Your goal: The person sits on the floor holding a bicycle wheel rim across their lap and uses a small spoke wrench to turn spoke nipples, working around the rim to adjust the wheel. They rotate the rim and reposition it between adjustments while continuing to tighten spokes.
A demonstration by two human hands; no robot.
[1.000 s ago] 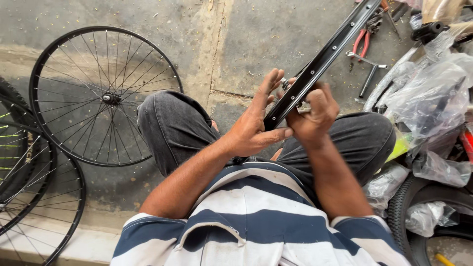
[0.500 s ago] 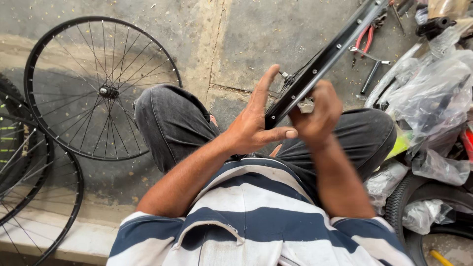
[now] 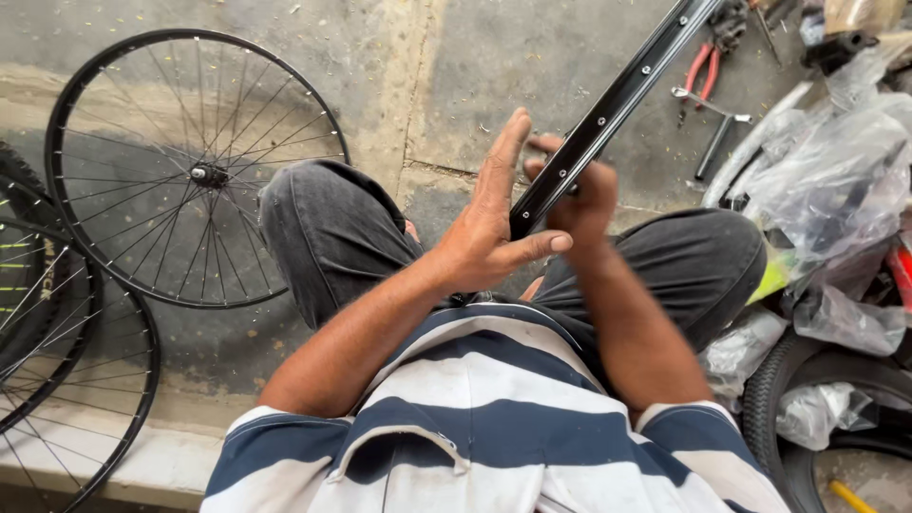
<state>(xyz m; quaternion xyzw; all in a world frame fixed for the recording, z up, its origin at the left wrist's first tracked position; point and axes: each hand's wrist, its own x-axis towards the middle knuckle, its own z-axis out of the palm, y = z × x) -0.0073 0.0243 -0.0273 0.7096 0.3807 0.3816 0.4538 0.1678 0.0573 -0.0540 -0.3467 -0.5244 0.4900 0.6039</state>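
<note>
A bare black bicycle rim [image 3: 617, 100], drilled with a row of spoke holes, runs as a slanted bar from the top edge of the view down to the person's lap, its lower end between the two hands. The right hand [image 3: 581, 195] is curled around the rim's lower stretch from the far side, fingers closed on it; the hand is blurred, so anything small pinched in it cannot be told. The left hand [image 3: 492, 223] stands just beside the rim on its near side, fingers straight and spread upward, thumb stretched toward the rim's lower end; whether the thumb actually touches the metal cannot be told.

Both hands sit above the knees of dark grey trousers [image 3: 332, 233], and a blue and white striped shirt [image 3: 494, 427] fills the bottom of the view. On the concrete floor [image 3: 380, 57] to the left lies a complete spoked wheel [image 3: 195, 171], with more wheels [image 3: 57, 351] overlapping at the left edge. To the right are red-handled pliers [image 3: 698, 71], a wrench [image 3: 708, 100], crumpled clear plastic bags [image 3: 826, 171] and a tyre [image 3: 769, 418].
</note>
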